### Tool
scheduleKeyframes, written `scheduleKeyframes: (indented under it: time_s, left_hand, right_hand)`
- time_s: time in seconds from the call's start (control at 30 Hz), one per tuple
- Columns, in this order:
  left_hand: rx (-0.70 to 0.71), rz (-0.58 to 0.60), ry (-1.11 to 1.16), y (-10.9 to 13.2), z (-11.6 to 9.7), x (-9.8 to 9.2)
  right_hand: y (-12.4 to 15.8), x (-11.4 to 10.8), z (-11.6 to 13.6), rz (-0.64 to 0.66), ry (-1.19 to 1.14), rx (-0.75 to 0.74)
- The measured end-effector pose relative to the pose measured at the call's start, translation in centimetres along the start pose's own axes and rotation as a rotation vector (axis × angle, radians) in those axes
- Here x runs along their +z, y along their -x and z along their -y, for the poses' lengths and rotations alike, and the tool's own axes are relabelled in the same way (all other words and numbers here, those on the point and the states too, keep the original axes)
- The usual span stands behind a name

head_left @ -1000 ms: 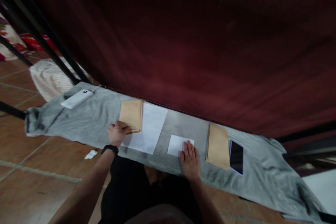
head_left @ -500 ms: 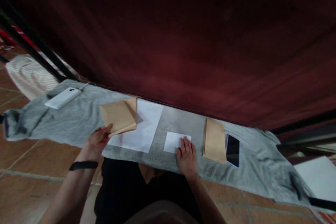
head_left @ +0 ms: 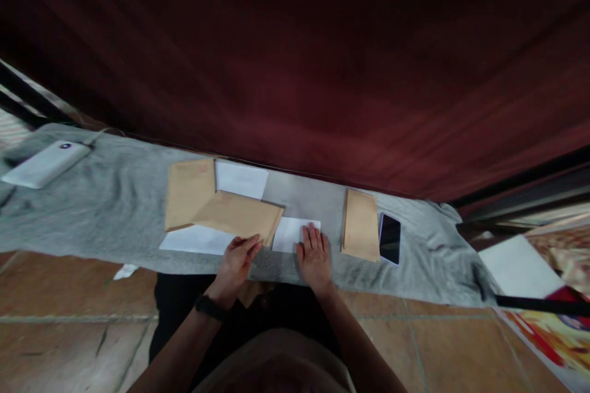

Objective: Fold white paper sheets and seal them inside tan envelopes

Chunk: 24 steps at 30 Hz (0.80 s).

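Between its thumb and fingers, my left hand (head_left: 237,264) pinches the lower right edge of a brown paper envelope (head_left: 237,214). That envelope lies slantwise over a large white sheet (head_left: 242,179), and its right end reaches the edge of a small white paper (head_left: 286,232). Spread flat, my right hand (head_left: 316,261) presses on the right part of the small white paper. More brown envelopes (head_left: 190,193) lie at the left on the large sheet, partly under the held one. Whether the held envelope contains anything is hidden.
A stack of brown envelopes (head_left: 361,224) lies right of my right hand, beside a dark-screened phone (head_left: 389,238). A white device with a cable (head_left: 46,164) rests at far left. Grey cloth (head_left: 124,202) covers the narrow surface, and a dark red panel (head_left: 295,73) rises behind it.
My left hand has moved right, drawing one envelope away from the others toward the small white paper. The right hand stays on that paper. The whole view has shifted somewhat.
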State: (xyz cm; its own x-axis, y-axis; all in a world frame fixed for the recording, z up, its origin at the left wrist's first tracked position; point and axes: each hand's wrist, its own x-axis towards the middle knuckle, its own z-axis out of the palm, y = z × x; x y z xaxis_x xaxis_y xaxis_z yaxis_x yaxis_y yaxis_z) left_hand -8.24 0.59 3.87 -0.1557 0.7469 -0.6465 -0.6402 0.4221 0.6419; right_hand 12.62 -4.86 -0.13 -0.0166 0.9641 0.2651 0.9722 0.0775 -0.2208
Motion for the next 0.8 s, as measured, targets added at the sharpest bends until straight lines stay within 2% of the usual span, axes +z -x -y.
scheduleKeyframes:
  time_s: [0.17, 0.33, 0.47, 0.6, 0.7, 0.8]
  left_hand:
    - [0.007, -0.008, 0.012, 0.4, -0.2, 0.3]
    - [0.067, 0.048, 0.002, 1.0, -0.1, 1.0]
    - [0.086, 0.076, -0.011, 1.6, 0.2, 1.5]
    - [0.128, 0.081, -0.012, 1.8, -0.2, 1.6]
    - [0.181, 0.063, -0.006, 1.3, -1.0, 1.1]
    - [0.11, 0.099, -0.108, 0.8, -1.7, 0.2]
  right_hand:
    - [-0.5, -0.7, 0.3, 0.006, -0.084, 0.037]
    - [-3.5, -1.2, 2.3, 0.023, -0.4, 0.171]
    - [-6.5, -0.3, 5.1, 0.149, -0.749, 0.389]
    - [-8.4, 1.1, 7.2, 0.26, -1.071, 0.531]
    - [-9.2, 1.7, 8.0, 0.292, -1.216, 0.597]
    - [-9.8, 2.1, 8.2, 0.325, -1.259, 0.606]
